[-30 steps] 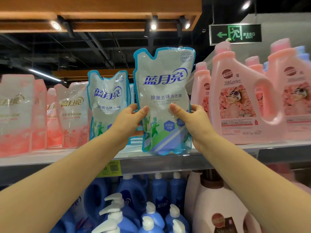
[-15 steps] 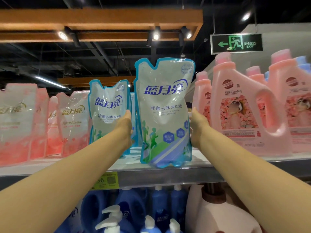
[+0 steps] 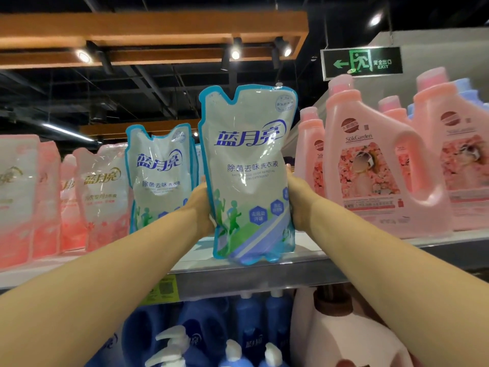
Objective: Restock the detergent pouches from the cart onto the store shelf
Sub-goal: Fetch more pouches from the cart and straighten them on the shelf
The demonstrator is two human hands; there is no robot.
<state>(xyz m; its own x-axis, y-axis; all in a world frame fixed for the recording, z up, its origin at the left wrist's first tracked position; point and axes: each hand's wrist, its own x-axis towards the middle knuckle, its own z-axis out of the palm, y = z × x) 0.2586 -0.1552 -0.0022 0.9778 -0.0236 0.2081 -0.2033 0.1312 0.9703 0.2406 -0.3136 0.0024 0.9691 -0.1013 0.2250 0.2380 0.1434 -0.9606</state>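
Head view: our left hand [image 3: 202, 205] and right hand [image 3: 299, 200] clasp the pouch [image 3: 248, 160] mid-sides at the shelf [image 3: 238, 282] edge; soft, sloshy, likely heavy.

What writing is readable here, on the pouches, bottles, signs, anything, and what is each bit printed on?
"蓝月亮": front blue pouch, the blue pouch behind it, and in gold on a pink pouch.
"除菌去味 洗衣液": both blue pouches.
"SükGarden": pink jug.
"安全出口 EXIT": green hanging sign.
Shelf price tag and all smaller print: too blurred to read.
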